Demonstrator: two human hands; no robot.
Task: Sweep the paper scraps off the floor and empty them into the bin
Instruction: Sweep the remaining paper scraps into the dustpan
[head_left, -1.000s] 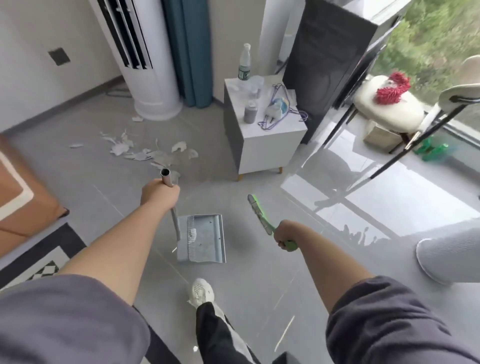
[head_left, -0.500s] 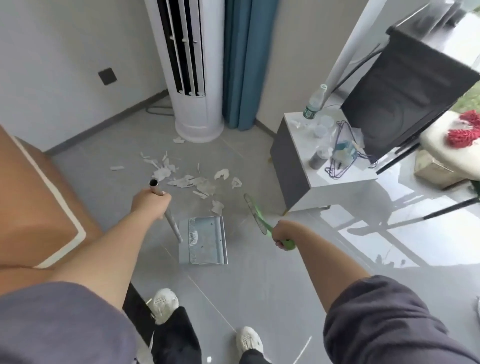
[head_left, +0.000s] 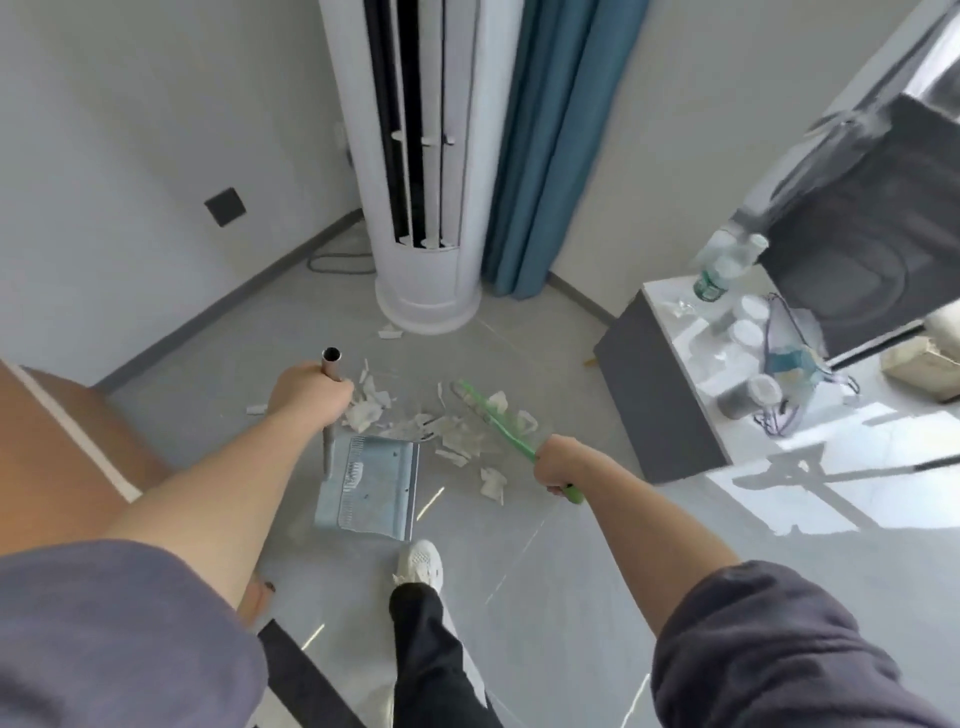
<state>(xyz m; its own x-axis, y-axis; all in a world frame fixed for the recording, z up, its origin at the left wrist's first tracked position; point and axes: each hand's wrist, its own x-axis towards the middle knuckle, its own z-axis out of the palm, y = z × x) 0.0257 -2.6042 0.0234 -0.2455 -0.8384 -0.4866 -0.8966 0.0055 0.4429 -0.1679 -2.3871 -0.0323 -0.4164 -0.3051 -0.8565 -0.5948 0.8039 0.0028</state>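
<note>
White paper scraps (head_left: 441, 431) lie scattered on the grey floor in front of a tall white air conditioner. My left hand (head_left: 306, 397) grips the metal pole of a silver dustpan (head_left: 371, 483), whose pan sits just near of the scraps. My right hand (head_left: 558, 462) grips the green handle of a broom (head_left: 493, 421), which reaches out over the right side of the scraps. No bin is in view.
The white air conditioner (head_left: 426, 208) and a blue curtain (head_left: 545, 156) stand behind the scraps. A grey-and-white side table (head_left: 670, 410) with bottles is at the right. Brown furniture (head_left: 67, 457) is at the left. My shoe (head_left: 418, 564) is just behind the dustpan.
I have stepped closer to the scraps and turned left. The dustpan and the broom have come forward, and the broom now reaches over the scraps.
</note>
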